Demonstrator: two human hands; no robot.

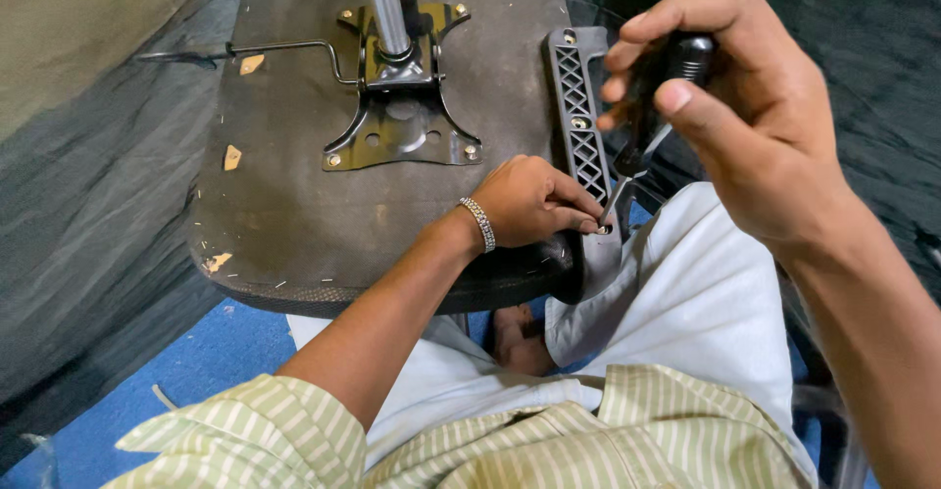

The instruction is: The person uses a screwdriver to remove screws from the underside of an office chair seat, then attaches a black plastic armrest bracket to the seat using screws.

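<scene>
Steadying a black armrest bracket (580, 126) with left hand (529, 200), fingertips pinched at its lower hole, possibly on 1 screw. Gripping a black-handled screwdriver (655, 97) in closed right hand (740, 107). Lying beyond: upturned chair seat (284, 205), metal plate (402, 122).

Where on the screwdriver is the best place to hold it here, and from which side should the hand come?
Grip the screwdriver by its thick black handle at the top, coming from above and the person's right, as the right hand does. The shaft slants down to the armrest bracket, with the left hand crowding the tip, so only the upper end is free.
</scene>
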